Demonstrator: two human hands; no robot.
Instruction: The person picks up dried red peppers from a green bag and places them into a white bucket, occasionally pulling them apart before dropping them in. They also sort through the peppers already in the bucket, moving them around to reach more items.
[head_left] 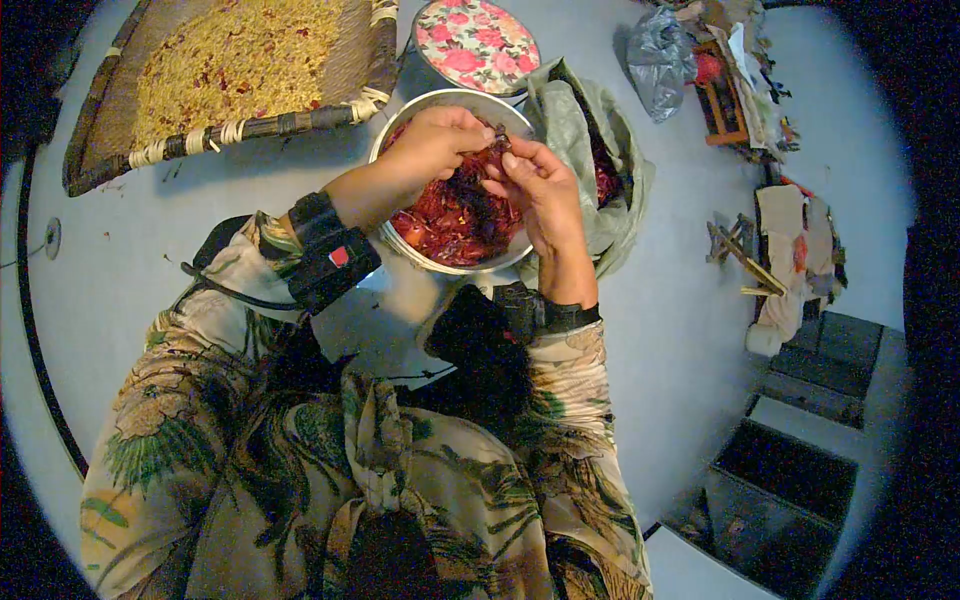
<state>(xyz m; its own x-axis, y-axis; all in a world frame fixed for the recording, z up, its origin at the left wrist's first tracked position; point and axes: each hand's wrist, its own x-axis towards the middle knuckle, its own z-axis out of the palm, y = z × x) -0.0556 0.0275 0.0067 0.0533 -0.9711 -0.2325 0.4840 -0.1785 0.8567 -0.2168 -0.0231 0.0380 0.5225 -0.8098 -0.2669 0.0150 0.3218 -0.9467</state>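
Observation:
A metal bowl [432,105] full of dried red chillies [452,218] sits on the grey floor in front of me. Both hands are raised over it. My left hand [432,145] and my right hand [535,185] pinch the same dark dried chilli [497,147] between their fingertips, just above the bowl's far side. Each wrist carries a black strapped band. My patterned sleeves and lap fill the lower part of the view.
A woven winnowing tray [300,122] with yellowish seeds and red bits lies at the upper left. A floral round lid [475,42] lies behind the bowl. A green bag [585,150] with more red chillies sits at its right. Clutter and steps are on the right.

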